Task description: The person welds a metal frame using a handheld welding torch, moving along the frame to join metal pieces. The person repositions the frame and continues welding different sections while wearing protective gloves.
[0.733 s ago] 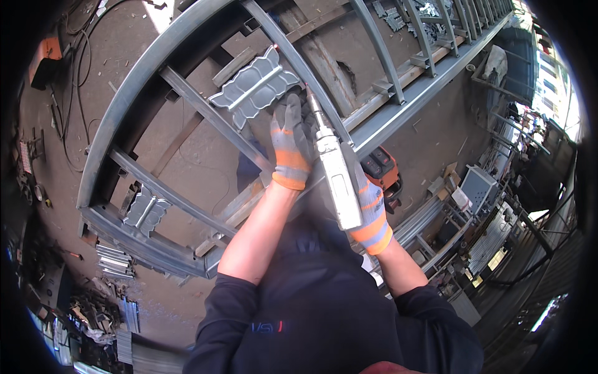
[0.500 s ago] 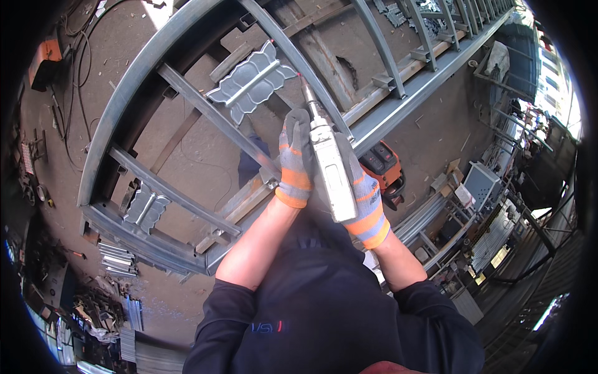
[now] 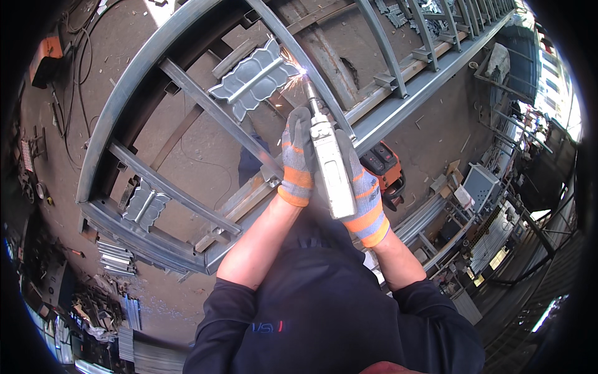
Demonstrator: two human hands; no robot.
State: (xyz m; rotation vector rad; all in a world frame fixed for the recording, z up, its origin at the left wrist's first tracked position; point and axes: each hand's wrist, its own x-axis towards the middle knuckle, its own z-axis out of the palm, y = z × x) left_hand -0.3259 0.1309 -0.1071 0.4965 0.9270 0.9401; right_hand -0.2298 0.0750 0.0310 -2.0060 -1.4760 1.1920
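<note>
A white and silver welding gun (image 3: 334,169) points away from me, with my right hand (image 3: 366,199) wrapped round its right side. Against the left of its body, near the neck, my left hand (image 3: 296,156) is closed. Both hands wear grey gloves with orange bands. The nozzle tip meets the right end of a grey butterfly-shaped metal plate (image 3: 252,78) beside a steel crossbar (image 3: 317,87). A bright glow and orange sparks (image 3: 293,71) come from that spot. The plate lies between two bars of a curved steel frame (image 3: 118,103).
A second, similar plate (image 3: 146,206) sits in the frame at the left. An orange and black machine (image 3: 381,167) stands right of my hands. An orange box (image 3: 46,61) and cables lie far left. Stacked metal strips (image 3: 116,258) lie on the floor at lower left.
Light and sparks have appeared at the nozzle tip, where only a red dot showed before. The gun and both hands have barely shifted.
</note>
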